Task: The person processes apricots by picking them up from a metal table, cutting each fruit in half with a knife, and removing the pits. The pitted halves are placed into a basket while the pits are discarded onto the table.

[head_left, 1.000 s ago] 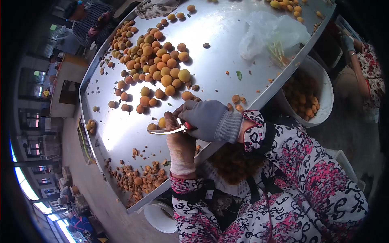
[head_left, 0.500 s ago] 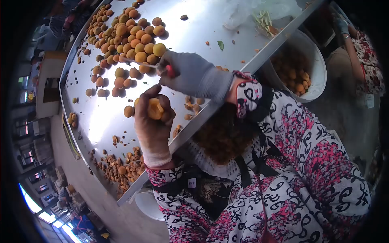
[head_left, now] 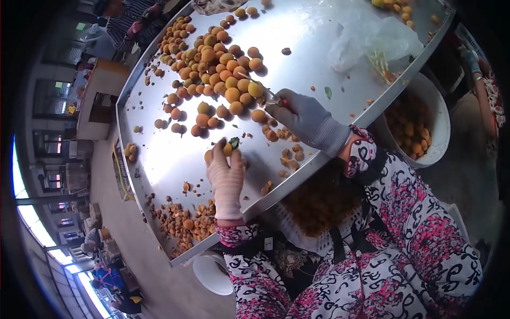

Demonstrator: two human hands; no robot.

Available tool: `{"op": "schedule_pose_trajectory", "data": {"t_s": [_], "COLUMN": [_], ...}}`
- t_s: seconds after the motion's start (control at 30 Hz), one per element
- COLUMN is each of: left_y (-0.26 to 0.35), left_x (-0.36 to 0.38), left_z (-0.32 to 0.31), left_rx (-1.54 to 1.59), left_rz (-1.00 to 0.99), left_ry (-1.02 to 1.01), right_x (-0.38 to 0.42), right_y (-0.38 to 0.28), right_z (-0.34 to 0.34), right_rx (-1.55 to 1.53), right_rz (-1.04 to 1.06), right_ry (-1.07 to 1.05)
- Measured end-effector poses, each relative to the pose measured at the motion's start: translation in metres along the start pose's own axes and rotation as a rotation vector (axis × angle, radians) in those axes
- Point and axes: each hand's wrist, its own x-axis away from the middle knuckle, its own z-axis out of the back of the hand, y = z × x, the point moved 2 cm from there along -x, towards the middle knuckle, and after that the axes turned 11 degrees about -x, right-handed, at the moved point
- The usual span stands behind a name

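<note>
My left hand [head_left: 227, 173], in a striped knit glove, is over the metal table with its fingers closed round an apricot [head_left: 227, 149]. A dark green leaf [head_left: 234, 142] shows beside that fruit. In my right hand [head_left: 305, 118], in a grey glove, is a small knife [head_left: 272, 97]; its handle is mostly hidden in the fist and its thin blade points toward the fruit pile. Close by the blade lies a heap of whole apricots [head_left: 220, 66]. Several small fruit pieces [head_left: 291, 158] rest on the metal below my right hand.
Brownish scraps [head_left: 186, 223] pile up at the table's near-left corner. A white bucket [head_left: 440, 127] of apricots stands right of the table edge. A fruit-filled basket [head_left: 297, 234] is by my lap. A plastic bag [head_left: 372, 40] lies on the table. Other people stand or sit around.
The opened apricot no longer shows in my left hand, which has turned palm down onto the table around another fruit. My right hand keeps the knife. The whole view has shifted.
</note>
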Motion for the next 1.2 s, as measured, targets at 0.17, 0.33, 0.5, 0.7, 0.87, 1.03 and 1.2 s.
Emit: {"op": "schedule_pose_trajectory", "data": {"t_s": [0.17, 0.33, 0.5, 0.7, 0.87, 1.03, 1.2], "left_y": [-0.050, -0.049, 0.000, 0.057, 0.063, 0.058, 0.057], "left_x": [-0.015, -0.009, 0.006, 0.017, 0.017, 0.017, 0.018], "left_z": [-0.002, -0.006, 0.006, 0.009, 0.016, 0.021, 0.019], "left_rx": [-0.215, -0.105, 0.932, 1.295, 1.159, 1.182, 1.295], "left_rz": [0.194, 0.128, 0.256, 0.220, 0.106, 0.031, 0.082], "left_ry": [-0.115, -0.228, -0.341, -0.305, -0.388, -0.396, -0.425], "right_x": [0.002, 0.001, 0.009, 0.018, 0.009, 0.012, 0.015], "right_y": [0.002, 0.007, 0.007, 0.010, 0.016, 0.002, -0.007], "right_z": [-0.009, -0.017, -0.026, -0.037, -0.032, -0.026, -0.025], "right_rx": [0.003, -0.028, -0.221, -0.446, -0.440, -0.438, -0.452], "right_rz": [-0.036, -0.025, -0.139, -0.436, -0.507, -0.482, -0.451], "right_ry": [-0.069, -0.106, -0.153, -0.168, -0.145, -0.194, -0.213]}}
